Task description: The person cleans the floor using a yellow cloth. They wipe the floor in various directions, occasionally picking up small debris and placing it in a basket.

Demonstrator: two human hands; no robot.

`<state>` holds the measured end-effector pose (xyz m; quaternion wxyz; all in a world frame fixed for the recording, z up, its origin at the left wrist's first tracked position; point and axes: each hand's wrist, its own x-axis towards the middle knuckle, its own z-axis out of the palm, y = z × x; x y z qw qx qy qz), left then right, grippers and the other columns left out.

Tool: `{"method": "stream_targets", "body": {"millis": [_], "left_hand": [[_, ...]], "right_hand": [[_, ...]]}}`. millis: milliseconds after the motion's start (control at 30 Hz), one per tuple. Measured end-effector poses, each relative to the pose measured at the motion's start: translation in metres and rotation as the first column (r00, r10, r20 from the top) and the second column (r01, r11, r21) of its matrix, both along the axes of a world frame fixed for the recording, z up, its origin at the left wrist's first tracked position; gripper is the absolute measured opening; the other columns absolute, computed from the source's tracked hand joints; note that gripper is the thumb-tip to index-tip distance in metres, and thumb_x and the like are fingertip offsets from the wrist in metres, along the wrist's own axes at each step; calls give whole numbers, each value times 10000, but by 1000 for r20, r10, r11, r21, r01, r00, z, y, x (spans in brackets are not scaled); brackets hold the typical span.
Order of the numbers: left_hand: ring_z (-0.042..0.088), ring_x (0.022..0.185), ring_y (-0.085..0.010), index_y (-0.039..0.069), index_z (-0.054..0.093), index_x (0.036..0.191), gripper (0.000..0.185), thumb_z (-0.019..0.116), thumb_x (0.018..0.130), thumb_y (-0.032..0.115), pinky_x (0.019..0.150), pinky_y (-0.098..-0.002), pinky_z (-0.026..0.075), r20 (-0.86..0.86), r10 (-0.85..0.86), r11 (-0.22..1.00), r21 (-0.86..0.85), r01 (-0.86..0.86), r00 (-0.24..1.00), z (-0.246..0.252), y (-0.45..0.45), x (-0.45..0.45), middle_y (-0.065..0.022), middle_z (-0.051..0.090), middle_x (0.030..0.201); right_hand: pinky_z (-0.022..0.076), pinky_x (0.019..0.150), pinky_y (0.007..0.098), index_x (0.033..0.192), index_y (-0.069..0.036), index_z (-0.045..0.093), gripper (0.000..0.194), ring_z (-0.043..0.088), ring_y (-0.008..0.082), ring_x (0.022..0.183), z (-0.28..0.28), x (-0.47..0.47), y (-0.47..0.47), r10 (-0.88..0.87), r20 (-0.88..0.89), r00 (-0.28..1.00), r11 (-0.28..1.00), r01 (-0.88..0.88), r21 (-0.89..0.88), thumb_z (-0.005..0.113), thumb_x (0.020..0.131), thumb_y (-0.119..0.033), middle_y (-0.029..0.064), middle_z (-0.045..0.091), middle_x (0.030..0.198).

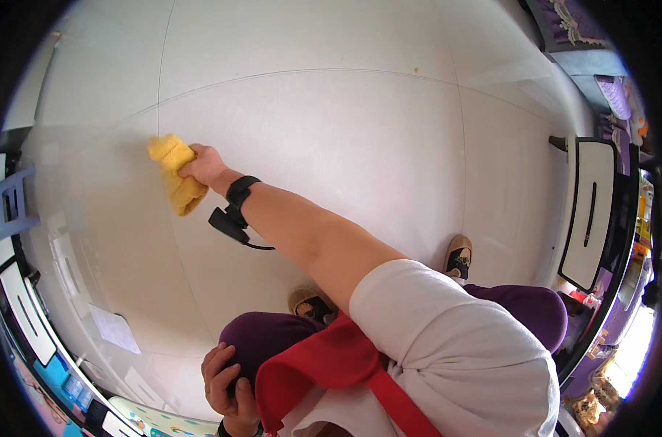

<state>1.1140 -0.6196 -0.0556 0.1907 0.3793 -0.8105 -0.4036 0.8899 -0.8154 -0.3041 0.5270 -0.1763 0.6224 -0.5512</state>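
My right hand [206, 166] grips a folded yellow cloth [176, 177], which lies against the pale glossy tiled floor [331, 142]. That arm reaches across my body to the left, with a black strap and a small black device [229, 225] at the wrist and a cable running from it. Over my bent knee in purple trousers [270, 333] rests my left hand [221, 379], its fingers slightly curled and holding nothing. A red apron [320, 360] hangs between my legs.
Low cabinets with white drawer fronts stand at the left [27, 311] and right [589, 213]. A blue-grey plastic stool [15, 203] is by the left cabinet. Near my feet, in dark shoes [459, 257], are tile joints; a small yellowish speck [416, 70] lies farther out.
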Motion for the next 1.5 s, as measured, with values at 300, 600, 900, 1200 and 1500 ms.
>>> {"method": "stream_targets", "body": {"millis": [300,600,900,1200,1500], "left_hand": [[529,1013,-385,36,510,945,140,506,853,141,879,-474,409,-103,-80,996,22,83,991,-7,-3,-4,-201,588,1047],[507,1039,-376,46,516,945,124,524,842,115,893,-471,392,51,-236,971,57,233,970,4,-6,-10,-192,576,1064],[510,1036,-379,48,522,939,129,533,835,124,893,-472,393,9,-220,974,56,219,975,3,-4,-12,-202,574,1076],[516,1031,-387,43,522,917,123,519,831,132,901,-472,392,26,-86,996,-36,87,996,7,11,-6,-201,585,1057],[514,1031,-381,42,523,919,123,516,839,135,891,-472,396,15,-163,986,28,163,986,5,3,-14,-188,584,1050]], "right_hand": [[508,797,352,1105,-8,552,457,603,211,894,24,-168,240,-303,94,948,952,298,65,708,676,-11,84,613,996],[517,769,374,1115,-10,561,422,613,243,882,7,-281,516,-531,-393,751,637,660,399,614,697,-31,106,627,983],[444,850,385,1226,-27,388,394,526,237,967,-62,-102,286,-672,56,738,740,668,74,444,923,-273,125,515,1051],[499,791,326,1062,-38,613,512,615,264,877,8,26,52,284,-58,957,958,-281,54,744,579,-149,128,646,946],[518,761,344,1099,-23,570,429,612,193,865,20,-154,265,-271,180,946,958,283,-47,687,686,-33,76,629,986]]}}
